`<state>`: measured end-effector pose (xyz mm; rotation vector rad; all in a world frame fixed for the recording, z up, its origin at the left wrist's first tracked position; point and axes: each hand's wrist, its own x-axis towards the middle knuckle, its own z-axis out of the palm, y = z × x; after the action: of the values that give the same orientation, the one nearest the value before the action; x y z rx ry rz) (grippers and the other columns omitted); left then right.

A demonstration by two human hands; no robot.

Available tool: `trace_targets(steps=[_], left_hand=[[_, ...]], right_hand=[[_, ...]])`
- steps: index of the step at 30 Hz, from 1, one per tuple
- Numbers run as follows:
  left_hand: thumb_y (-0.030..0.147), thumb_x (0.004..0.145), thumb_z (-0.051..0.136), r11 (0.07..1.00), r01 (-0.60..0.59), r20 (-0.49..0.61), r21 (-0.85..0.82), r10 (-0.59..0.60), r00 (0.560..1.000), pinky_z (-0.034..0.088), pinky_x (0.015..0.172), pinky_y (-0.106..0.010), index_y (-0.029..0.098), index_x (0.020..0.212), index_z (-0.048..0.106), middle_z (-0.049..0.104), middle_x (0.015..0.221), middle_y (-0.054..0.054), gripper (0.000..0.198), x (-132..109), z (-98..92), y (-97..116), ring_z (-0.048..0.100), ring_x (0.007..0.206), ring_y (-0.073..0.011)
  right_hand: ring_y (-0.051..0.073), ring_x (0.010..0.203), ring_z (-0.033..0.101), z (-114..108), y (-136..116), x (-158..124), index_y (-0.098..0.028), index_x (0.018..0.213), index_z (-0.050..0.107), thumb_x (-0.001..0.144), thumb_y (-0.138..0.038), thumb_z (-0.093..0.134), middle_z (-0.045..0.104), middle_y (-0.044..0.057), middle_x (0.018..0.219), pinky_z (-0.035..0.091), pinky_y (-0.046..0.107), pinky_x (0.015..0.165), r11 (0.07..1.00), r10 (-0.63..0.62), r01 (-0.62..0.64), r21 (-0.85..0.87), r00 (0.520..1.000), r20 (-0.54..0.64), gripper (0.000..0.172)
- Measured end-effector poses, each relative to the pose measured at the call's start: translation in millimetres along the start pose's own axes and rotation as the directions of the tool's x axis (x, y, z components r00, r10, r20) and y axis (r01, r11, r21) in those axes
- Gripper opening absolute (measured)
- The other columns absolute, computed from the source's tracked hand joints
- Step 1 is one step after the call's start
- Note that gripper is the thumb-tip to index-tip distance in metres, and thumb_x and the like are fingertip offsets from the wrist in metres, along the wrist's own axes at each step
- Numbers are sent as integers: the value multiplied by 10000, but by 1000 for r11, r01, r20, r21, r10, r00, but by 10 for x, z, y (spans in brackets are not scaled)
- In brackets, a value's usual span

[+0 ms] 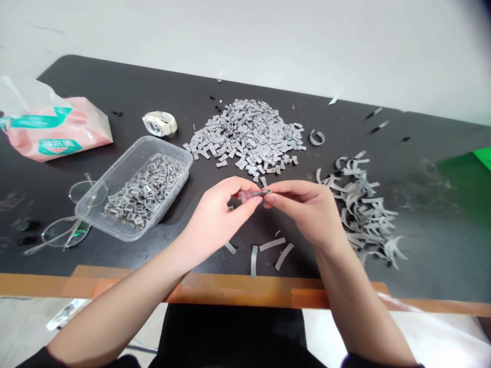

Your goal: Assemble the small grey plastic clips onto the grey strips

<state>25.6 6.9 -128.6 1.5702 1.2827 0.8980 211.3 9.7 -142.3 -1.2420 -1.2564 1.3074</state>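
grey strip (262,192) between left hand (218,217) and right hand (307,212) over tabletop (153,97)

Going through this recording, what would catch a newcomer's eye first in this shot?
The big heap of small grey pieces at the top centre of the black table stands out first, with a pile of curled grey strips to its lower right. In the middle, the left hand and right hand pinch a small grey piece between them, while a clear plastic tub of similar pieces sits to the left.
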Motion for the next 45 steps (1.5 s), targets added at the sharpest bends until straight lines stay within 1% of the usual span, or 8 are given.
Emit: trace_targets(steps=[15, 22, 28, 30, 32, 35, 39, 45], left_hand=[[214, 918, 618, 996, -85, -49, 25, 86, 995, 491, 747, -266, 181, 873, 682, 687, 873, -19, 85, -1, 11, -23, 635, 822, -159], [207, 923, 608, 991, -81, 52, 106, 76, 996, 498, 776, -271, 179, 860, 684, 693, 870, -16, 102, 63, -11, -77, 635, 817, -161], [100, 925, 485, 811, -118, 128, 573, 53, 990, 477, 988, -453, 159, 1109, 709, 707, 1151, -103, 296, 179, -131, -246, 657, 1080, -277], [106, 931, 460, 723, -126, 163, 680, 19, 986, 455, 996, -489, 163, 1044, 720, 713, 1140, -112, 289, 193, -160, -283, 649, 1115, -312], [143, 918, 504, 701, -135, 221, 700, -32, 975, 462, 968, -477, 171, 991, 717, 720, 1084, -101, 226, 189, -170, -295, 656, 1085, -314], [218, 898, 579, 664, -149, 286, 733, -102, 953, 467, 928, -464, 167, 967, 703, 712, 1033, -97, 150, 168, -163, -287, 654, 1045, -318], [217, 909, 575, 584, -144, 281, 799, -150, 948, 451, 930, -464, 157, 947, 690, 705, 1052, -112, 134, 150, -145, -273, 644, 1065, -329], [147, 892, 536, 605, -158, 304, 780, -146, 942, 445, 900, -455, 168, 855, 656, 708, 1018, -114, 128, 158, -114, -291, 652, 1031, -322]], right_hand=[[150, 682, 729, 23, 27, 13, -226, 778, 822, 676, -166, 906, 794, 1, 748, 607, 285, 720, 990, 49, -53, 133, 998, 35, 145], [139, 657, 677, -43, 24, 91, -189, 892, 808, 747, -248, 860, 762, 7, 753, 568, 304, 722, 996, 92, -91, -10, 987, 133, 165], [161, 797, 705, 1, 203, 190, -217, 1164, 705, 744, -296, 853, 762, 42, 988, 550, 286, 694, 992, 73, -63, 106, 993, -94, 452], [181, 922, 708, 5, 215, 188, -263, 1321, 621, 740, -272, 842, 721, 62, 1181, 564, 315, 775, 998, 61, -58, 35, 996, -67, 622], [187, 907, 688, -15, 170, 153, -251, 1257, 663, 786, -270, 793, 721, 61, 1147, 552, 347, 820, 983, 60, -45, -179, 995, 80, 489], [192, 827, 644, -66, 40, 67, -206, 953, 743, 859, -235, 710, 732, 43, 936, 512, 347, 795, 857, 172, 76, -509, 890, 423, 104], [246, 958, 627, -73, -72, -27, -195, 946, 740, 801, -153, 764, 693, 72, 1016, 465, 356, 832, 623, 394, 280, -730, 694, 602, 153], [208, 868, 605, 42, -31, -62, -184, 743, 697, 811, -46, 660, 635, 45, 897, 406, 322, 784, 491, 388, 399, -774, 695, 605, 159]])
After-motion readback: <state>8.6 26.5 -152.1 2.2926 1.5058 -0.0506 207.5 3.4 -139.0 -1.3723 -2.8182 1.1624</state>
